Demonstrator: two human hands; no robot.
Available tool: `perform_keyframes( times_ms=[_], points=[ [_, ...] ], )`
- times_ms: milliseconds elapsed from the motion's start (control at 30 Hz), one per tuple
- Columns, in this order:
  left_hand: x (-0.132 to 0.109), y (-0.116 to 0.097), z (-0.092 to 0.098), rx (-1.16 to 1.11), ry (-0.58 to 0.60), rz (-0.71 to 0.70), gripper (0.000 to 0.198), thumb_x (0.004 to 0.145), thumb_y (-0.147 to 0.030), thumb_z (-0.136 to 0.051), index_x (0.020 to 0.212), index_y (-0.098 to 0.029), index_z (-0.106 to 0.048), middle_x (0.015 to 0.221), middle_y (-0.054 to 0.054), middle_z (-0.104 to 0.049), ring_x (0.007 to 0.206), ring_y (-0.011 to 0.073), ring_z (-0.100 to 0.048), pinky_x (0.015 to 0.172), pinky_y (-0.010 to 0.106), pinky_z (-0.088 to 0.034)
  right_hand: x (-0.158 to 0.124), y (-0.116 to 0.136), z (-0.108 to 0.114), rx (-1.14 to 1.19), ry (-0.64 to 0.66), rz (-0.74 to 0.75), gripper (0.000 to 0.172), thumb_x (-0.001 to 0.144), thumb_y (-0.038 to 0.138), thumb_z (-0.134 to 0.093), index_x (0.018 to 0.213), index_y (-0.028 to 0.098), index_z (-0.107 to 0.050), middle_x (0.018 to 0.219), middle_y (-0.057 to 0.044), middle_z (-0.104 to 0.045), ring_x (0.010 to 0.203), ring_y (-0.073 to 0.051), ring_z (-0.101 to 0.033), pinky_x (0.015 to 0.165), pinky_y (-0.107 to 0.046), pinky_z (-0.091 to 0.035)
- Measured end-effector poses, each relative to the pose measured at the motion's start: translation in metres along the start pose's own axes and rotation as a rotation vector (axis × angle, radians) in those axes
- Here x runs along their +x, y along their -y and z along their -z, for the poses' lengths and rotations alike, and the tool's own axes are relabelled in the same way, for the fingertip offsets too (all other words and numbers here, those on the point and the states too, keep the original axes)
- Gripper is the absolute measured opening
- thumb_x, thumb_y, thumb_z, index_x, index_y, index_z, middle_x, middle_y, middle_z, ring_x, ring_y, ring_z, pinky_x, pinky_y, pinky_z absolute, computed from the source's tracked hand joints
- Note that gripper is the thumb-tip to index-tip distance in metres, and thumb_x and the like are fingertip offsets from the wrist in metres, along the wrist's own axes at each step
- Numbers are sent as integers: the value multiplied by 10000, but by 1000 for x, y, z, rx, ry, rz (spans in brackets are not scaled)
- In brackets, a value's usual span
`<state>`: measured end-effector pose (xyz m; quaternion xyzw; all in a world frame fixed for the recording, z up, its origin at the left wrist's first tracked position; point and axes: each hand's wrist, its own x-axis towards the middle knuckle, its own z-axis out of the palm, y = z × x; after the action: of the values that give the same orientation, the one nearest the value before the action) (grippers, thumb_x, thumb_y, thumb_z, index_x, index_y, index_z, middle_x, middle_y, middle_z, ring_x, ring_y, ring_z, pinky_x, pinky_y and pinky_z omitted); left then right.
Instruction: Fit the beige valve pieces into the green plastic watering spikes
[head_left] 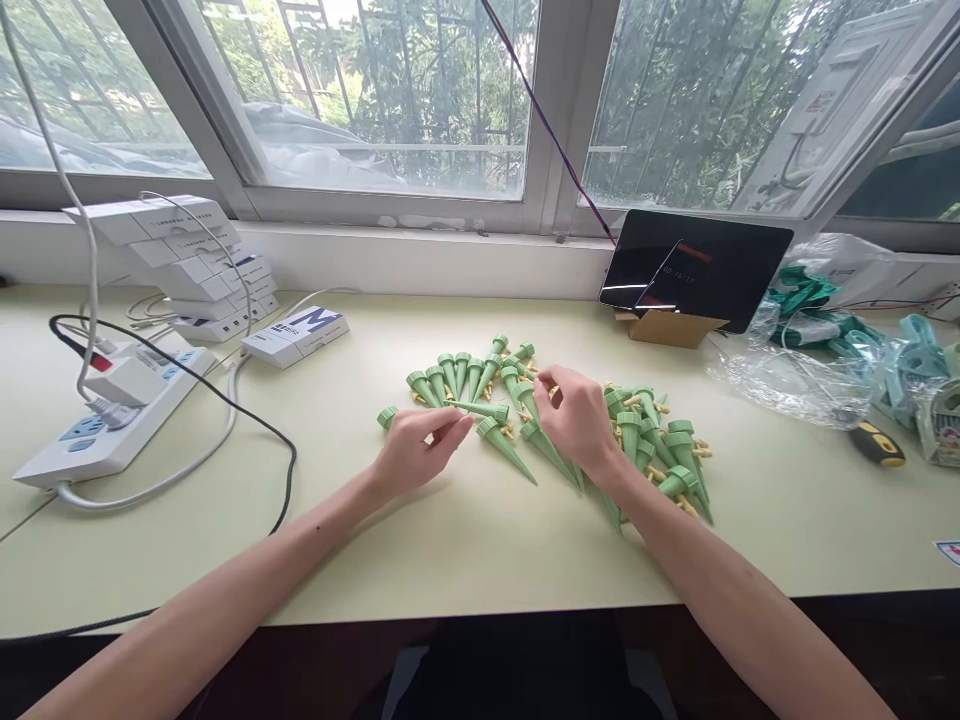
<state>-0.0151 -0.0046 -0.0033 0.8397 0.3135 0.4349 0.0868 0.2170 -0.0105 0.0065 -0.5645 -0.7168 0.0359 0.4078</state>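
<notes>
So one green spike (484, 410) over the surface (450, 560) lies roughly crosswise between the hands, thin end right by the nearer left hand (414, 448), cap (498, 412) toward the right hand (579, 418), and tbh can't tell if either grip's clamped on anything.

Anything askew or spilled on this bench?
Mainly the stack of white boxes at the left: its layers are unevenly offset, so it looks askew. The window frame has pale, rough patches on its ledge, possibly worn paint. The green spikes lie at mixed angles. I see no spill.
</notes>
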Motion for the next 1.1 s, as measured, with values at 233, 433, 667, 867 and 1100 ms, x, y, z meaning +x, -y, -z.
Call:
perform_keyframes(
  times_ms=[233, 433, 667, 867, 1100],
  points=[
    [0, 4, 0, 21, 17, 26, 349, 924, -255, -546, 584, -179, -543, 470, -51, -468, 420, 67, -377, 459, 198, -355, -1, 3, 3, -155, 18, -76, 149, 907, 190, -488, 882, 175, -635, 825, -53, -685, 633, -152, -571, 558, -246, -345],
    [-1, 2, 0, 37, 51, 59, 380, 925, -300, -531, 562, -188, -515, 460, -49, -392, 431, 83, -323, 461, 221, -318, -2, 5, 5, -232, 53, -118, 143, 895, 179, -501, 858, 182, -639, 743, -48, -664, 622, -165, -564, 528, -249, -307],
    [1, 0, 0, 11, 60, 53, 381, 920, -280, -531, 553, -187, -483, 468, -53, -345, 439, 84, -294, 462, 220, -295, -1, 6, 7, -299, 93, -152, 139, 882, 161, -519, 837, 179, -649, 721, -58, -663, 618, -169, -572, 516, -257, -293],
    [1, 0, 0, 0, 68, 48, 380, 916, -271, -534, 551, -187, -468, 476, -54, -325, 443, 86, -287, 465, 222, -284, -1, 6, 7, -335, 118, -172, 144, 890, 148, -515, 857, 179, -652, 721, -64, -663, 632, -186, -589, 524, -268, -289],
    [1, -1, 0, 3, 79, 72, 392, 916, -308, -529, 545, -191, -483, 471, -48, -343, 441, 90, -301, 465, 228, -292, -1, 7, 6, -315, 76, -140, 160, 915, 167, -510, 810, 177, -629, 750, -75, -654, 678, -195, -579, 542, -274, -302]
  ],
)
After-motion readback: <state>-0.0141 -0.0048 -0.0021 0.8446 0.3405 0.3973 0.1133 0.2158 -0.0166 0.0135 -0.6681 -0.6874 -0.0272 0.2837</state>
